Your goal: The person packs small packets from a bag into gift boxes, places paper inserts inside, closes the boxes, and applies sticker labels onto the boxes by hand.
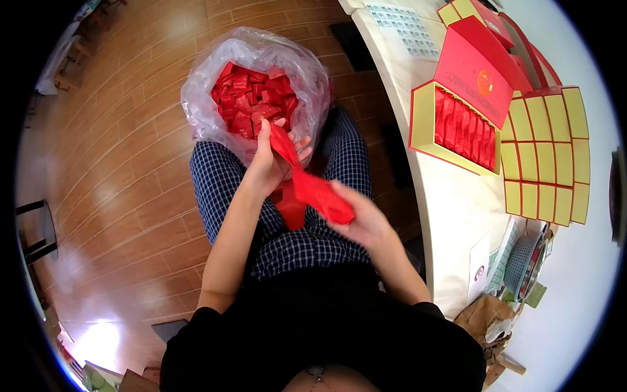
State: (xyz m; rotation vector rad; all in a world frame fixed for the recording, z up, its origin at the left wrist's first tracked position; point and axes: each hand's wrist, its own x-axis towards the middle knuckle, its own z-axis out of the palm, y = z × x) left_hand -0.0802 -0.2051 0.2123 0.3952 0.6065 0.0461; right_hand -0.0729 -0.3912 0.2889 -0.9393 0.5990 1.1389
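Observation:
Two glossy red sachets meet in front of my lap; whether they are joined cannot be made out. My left hand (266, 162) grips the upper red sachet (282, 145) between thumb and fingers, just over the edge of the bag. The lower red sachet (321, 197), slightly blurred, is pinched in my right hand (363, 217) and slants up toward the left one. Between my knees stands a clear plastic bag (204, 98) lining a container, filled with a heap of red sachets (251, 98). Under my hands, a red surface (289, 208) shows between my thighs.
On the cream table (450, 222) at right, an open red box (424, 124) holds a row of red sachets (465, 129). Beside it are stacked yellow-and-red boxes (547, 153). A sheet of labels (408, 31), a grey basket (520, 258) and a brown paper bag (480, 317) also lie there.

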